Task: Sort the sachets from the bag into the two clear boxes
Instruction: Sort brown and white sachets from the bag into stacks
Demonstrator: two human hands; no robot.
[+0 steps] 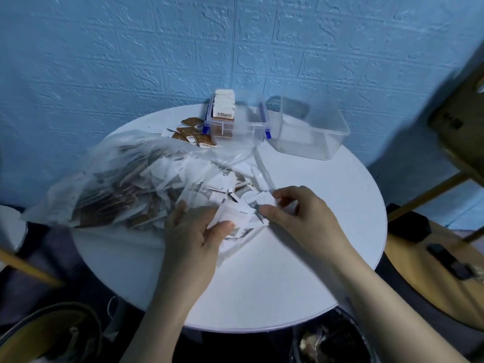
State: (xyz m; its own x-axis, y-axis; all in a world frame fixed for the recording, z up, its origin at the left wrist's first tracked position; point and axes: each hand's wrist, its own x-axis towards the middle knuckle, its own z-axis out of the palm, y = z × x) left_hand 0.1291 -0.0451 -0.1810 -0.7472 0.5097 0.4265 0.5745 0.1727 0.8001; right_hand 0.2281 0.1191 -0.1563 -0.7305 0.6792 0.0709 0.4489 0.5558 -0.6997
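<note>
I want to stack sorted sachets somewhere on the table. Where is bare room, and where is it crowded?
Bare: the near part of the white table, below both hands, and the right side between the right hand and the empty clear box. Crowded: the left half under the bag, the spilled sachets by the left hand, and loose brown sachets beside the blue-latched box.

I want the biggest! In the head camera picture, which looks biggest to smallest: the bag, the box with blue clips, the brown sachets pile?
1. Clear plastic bag
2. Clear box with blue clips
3. Loose brown sachets pile
</note>
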